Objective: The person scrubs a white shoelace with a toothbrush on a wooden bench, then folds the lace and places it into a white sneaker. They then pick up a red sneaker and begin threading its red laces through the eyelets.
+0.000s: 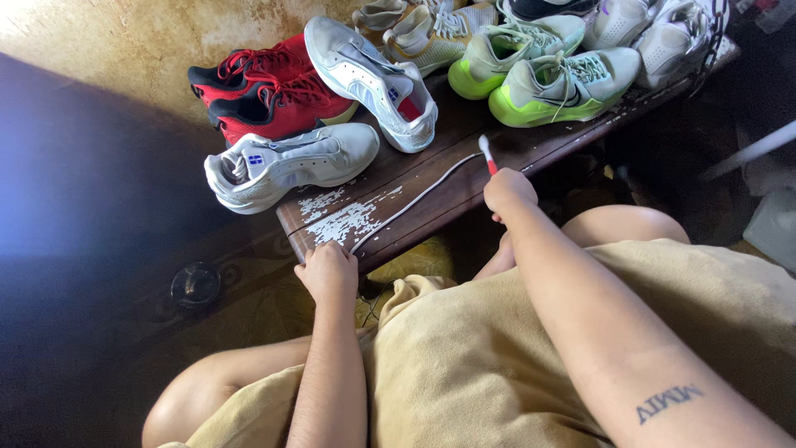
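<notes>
A white shoelace (414, 199) lies stretched along the dark wooden bench (448, 178). My left hand (329, 272) pinches the lace's near end at the bench's front edge. My right hand (507, 191) holds a small brush with a red handle and white head (487, 154), its head raised just above the lace's far end. A white sneaker (286, 164) without lace lies on its side just beyond my left hand.
Several sneakers crowd the back of the bench: a red pair (265, 95), a white one (373, 79), lime-green ones (555, 83) and pale ones (655, 33). A dark round lid (196, 284) lies on the floor at left. My knees sit below the bench.
</notes>
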